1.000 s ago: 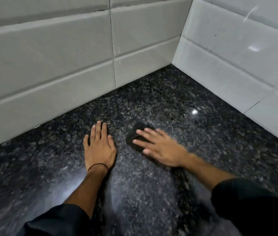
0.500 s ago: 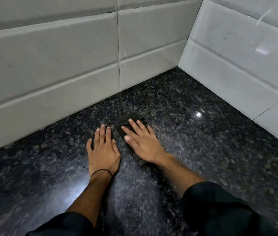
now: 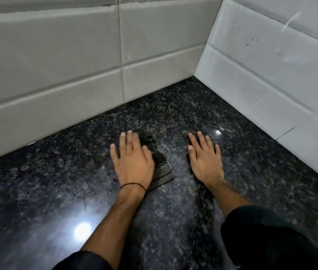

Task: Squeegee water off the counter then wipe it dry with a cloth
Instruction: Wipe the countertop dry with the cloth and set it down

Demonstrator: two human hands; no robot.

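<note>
A dark folded cloth (image 3: 162,170) lies on the black speckled granite counter (image 3: 255,164), near the tiled corner. My left hand (image 3: 133,161) presses flat on the cloth's left part, fingers spread, so only its right edge and near corner show. A thin black band circles that wrist. My right hand (image 3: 205,158) rests flat on bare counter a short way right of the cloth, fingers apart and holding nothing. No squeegee is in view.
White tiled walls bound the counter, the back wall (image 3: 57,65) ahead and a side wall (image 3: 280,71) on the right, meeting in a corner (image 3: 195,76). Lamp glare (image 3: 82,232) reflects off the stone near my left forearm.
The cloth was under my right hand and is now under my left. My right hand has slid off it to the right onto bare counter.
</note>
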